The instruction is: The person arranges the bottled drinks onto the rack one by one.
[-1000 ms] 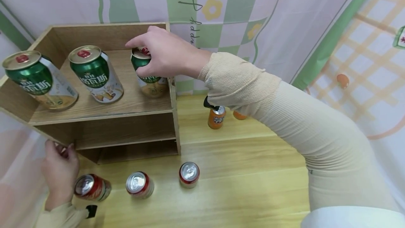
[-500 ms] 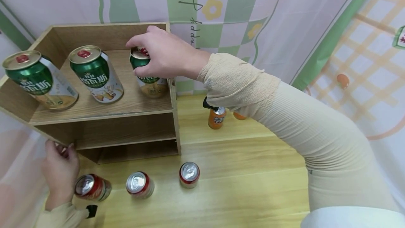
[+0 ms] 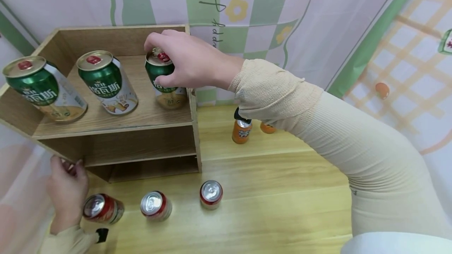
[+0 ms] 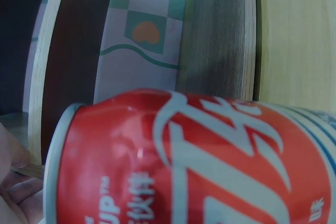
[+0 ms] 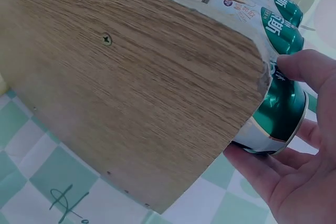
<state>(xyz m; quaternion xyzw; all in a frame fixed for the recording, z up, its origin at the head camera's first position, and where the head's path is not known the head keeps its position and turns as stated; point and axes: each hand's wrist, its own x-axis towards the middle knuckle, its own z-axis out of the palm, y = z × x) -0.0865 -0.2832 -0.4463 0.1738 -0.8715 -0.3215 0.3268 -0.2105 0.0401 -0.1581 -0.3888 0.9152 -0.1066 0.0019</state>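
My right hand has its thumb and fingers curled round the upper part of a green-and-white drink can. This can stands at the right end of the top of a wooden shelf; in the right wrist view the thumb is against the can, with the other fingers behind it. Two matching cans, a middle one and a left one, stand on the same board. My left hand grips the shelf's lower left side edge. Close to it is a red can, large in the left wrist view.
A second red can and a third red can stand on the wooden table in front of the shelf. Right of the shelf are an orange can and another orange thing, partly behind my sleeve. A patterned curtain hangs behind.
My right hand and forearm have shifted slightly right, baring more of the can's lid. The green can has stayed in nearly the same spot. My left hand has not moved.
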